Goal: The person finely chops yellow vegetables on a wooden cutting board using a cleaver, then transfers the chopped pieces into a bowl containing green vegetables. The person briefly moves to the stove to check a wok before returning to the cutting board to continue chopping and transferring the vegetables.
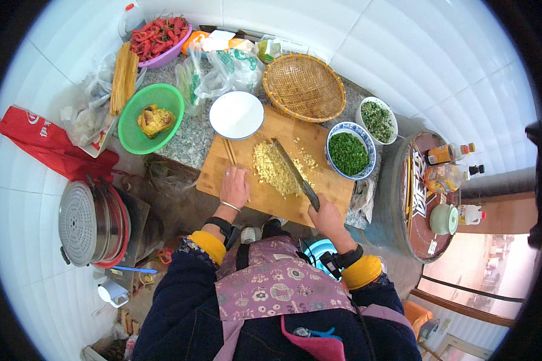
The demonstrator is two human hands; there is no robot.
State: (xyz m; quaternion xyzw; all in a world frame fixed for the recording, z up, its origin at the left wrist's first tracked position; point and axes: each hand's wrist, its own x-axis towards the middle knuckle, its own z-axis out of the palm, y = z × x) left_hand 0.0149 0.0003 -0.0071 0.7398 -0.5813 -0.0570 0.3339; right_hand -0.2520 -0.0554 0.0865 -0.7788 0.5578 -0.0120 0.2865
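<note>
A wooden cutting board [217, 177] carries a heap of finely chopped pale yellow bits [272, 168], perhaps ginger or garlic. My right hand [326, 215] is closed round the handle of a kitchen knife [292, 168]. Its dark blade lies slantwise across the right part of the heap, pointing away from me. Left of the heap, my left hand [235, 188] is curled over the near ends of a pair of wooden chopsticks [229, 150]; its fingertips are partly hidden. Beyond the chopsticks, a white plate [236, 114] overlaps the board's far left corner.
Right of the board stand a blue-and-white bowl [350, 150] of chopped greens and a white bowl [377, 121] of chopped herbs. Behind lies a woven basket [304, 87]. A green colander [151, 119] and purple basin [162, 58] of red chilies stand left. A drum [397, 192] holds bottles.
</note>
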